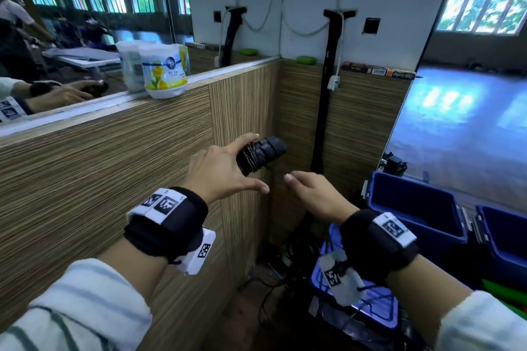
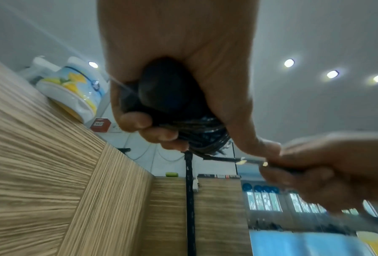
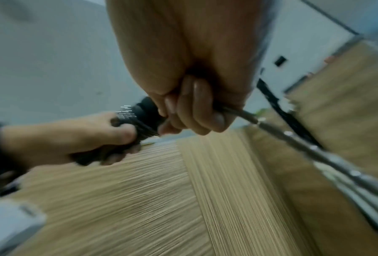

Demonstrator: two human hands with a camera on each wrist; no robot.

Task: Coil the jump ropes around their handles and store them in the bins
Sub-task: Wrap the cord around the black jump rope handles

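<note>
A: While the left hand curls its lower fingers round the black handles, the index finger and thumb stick out straight, clear of the bundle.

B: And look at the wraps! Thin cord is wound in tight turns round the handles just beside those fingers, with the far end of the handles poking out bare.

A: Over to the right hand: fingers closed tight on the loose run of rope, which trails off to the right from the fist.

B: Both hands sit close together, up in front of the wood-grain panel, the handles pointing far and right.

A: Down on the near right, a blue bin stands open, with a second one just beside it at the right edge.

B: Up on the ledge, far left, sits a white pack with lemons printed on it, well apart from the action.
</note>
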